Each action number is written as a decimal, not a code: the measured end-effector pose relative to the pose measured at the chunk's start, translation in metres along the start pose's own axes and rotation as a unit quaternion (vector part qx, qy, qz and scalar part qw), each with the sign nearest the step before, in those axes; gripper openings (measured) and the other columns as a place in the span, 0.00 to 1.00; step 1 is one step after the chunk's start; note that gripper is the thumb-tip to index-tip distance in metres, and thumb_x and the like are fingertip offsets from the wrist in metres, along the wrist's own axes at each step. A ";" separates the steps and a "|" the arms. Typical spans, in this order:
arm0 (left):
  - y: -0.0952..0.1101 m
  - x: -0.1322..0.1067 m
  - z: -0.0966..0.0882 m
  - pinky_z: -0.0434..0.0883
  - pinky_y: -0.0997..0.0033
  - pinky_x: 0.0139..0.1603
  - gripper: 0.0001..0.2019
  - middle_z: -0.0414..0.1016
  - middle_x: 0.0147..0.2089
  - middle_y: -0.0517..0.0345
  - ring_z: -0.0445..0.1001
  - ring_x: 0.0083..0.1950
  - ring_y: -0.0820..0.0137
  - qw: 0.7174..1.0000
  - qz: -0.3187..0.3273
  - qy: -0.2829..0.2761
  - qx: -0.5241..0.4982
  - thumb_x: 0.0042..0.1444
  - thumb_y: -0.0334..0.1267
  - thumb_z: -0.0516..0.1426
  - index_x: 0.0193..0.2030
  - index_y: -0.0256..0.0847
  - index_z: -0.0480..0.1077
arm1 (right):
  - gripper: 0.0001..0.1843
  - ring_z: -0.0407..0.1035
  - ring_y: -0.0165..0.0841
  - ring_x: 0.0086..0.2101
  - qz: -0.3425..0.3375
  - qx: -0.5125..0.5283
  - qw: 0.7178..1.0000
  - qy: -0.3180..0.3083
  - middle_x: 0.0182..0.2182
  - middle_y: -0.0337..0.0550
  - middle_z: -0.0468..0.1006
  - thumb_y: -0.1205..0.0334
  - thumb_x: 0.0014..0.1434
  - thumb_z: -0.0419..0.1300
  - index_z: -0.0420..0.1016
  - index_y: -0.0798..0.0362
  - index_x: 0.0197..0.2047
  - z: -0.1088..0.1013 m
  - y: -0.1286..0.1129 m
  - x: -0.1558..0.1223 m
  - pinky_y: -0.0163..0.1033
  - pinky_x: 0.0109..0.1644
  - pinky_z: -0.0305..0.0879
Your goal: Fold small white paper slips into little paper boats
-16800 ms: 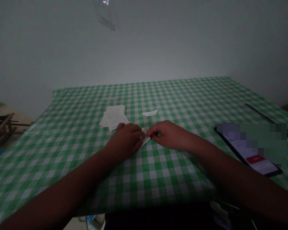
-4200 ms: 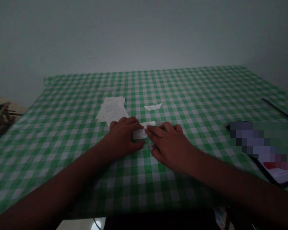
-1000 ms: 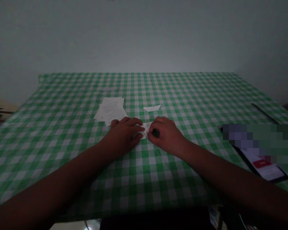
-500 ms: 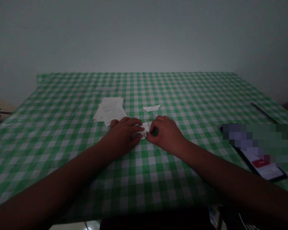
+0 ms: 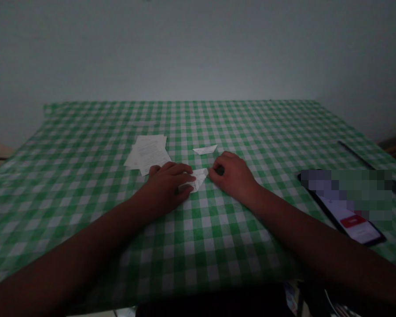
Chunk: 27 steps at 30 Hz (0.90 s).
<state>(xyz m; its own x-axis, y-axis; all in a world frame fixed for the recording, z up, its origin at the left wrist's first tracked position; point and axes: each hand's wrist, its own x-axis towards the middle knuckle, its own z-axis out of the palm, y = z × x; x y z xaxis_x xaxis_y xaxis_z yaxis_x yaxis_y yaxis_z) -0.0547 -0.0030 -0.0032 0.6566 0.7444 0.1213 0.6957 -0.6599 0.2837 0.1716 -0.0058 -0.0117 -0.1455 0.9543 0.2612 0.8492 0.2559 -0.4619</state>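
A small folded piece of white paper [image 5: 198, 178] lies on the green-and-white checked tablecloth [image 5: 218, 119] in the middle of the table. My left hand [image 5: 166, 185] rests on its left part, fingers lying flat and pressing it down. My right hand [image 5: 232, 174] sits just right of the paper with its fingers curled in, its fingertips at the paper's right corner. A second small folded paper [image 5: 205, 149] lies a little farther back, clear of both hands.
A loose stack of white printed sheets [image 5: 147, 152] lies behind my left hand. A phone [image 5: 351, 218] with a lit screen lies at the right, and a thin dark stick [image 5: 354, 154] lies beyond it. A plain wall stands behind the table.
My right hand has slid slightly right, uncovering the folded paper's pointed right corner. My left hand has stayed pressing on the paper. The view has shifted a little.
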 end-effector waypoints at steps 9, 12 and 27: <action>0.001 0.000 -0.001 0.58 0.53 0.51 0.12 0.73 0.58 0.58 0.68 0.58 0.58 1.000 0.005 -0.016 -0.026 0.61 0.42 0.58 0.51 0.52 0.75 | 0.09 0.66 0.37 0.41 -0.092 0.000 0.992 -0.086 0.35 0.40 0.73 0.56 0.54 0.65 0.72 0.51 0.32 -0.001 -0.021 -0.019 0.42 0.45 0.57; 0.001 0.000 0.000 0.58 0.53 0.51 0.11 0.73 0.58 0.58 0.68 0.58 0.58 1.000 0.005 -0.008 -0.027 0.60 0.42 0.59 0.50 0.52 0.75 | 0.09 0.66 0.37 0.40 -0.087 0.000 0.993 -0.084 0.34 0.40 0.73 0.55 0.54 0.65 0.72 0.51 0.31 0.002 -0.023 -0.020 0.42 0.44 0.56; 0.001 -0.001 0.002 0.56 0.53 0.50 0.11 0.73 0.58 0.62 0.68 0.59 0.58 1.000 0.002 0.002 -0.022 0.60 0.42 0.59 0.50 0.54 0.74 | 0.07 0.67 0.36 0.39 -0.010 -0.024 0.999 -0.036 0.33 0.40 0.73 0.60 0.55 0.63 0.71 0.52 0.29 -0.001 -0.010 -0.005 0.42 0.42 0.56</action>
<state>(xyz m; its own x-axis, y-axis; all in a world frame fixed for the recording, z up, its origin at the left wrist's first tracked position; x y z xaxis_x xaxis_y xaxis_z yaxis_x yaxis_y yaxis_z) -0.0544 -0.0042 -0.0050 0.6577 0.7427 0.1255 0.6802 -0.6572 0.3245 0.1648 -0.0134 -0.0076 -0.1965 0.9584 0.2071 0.8691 0.2680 -0.4157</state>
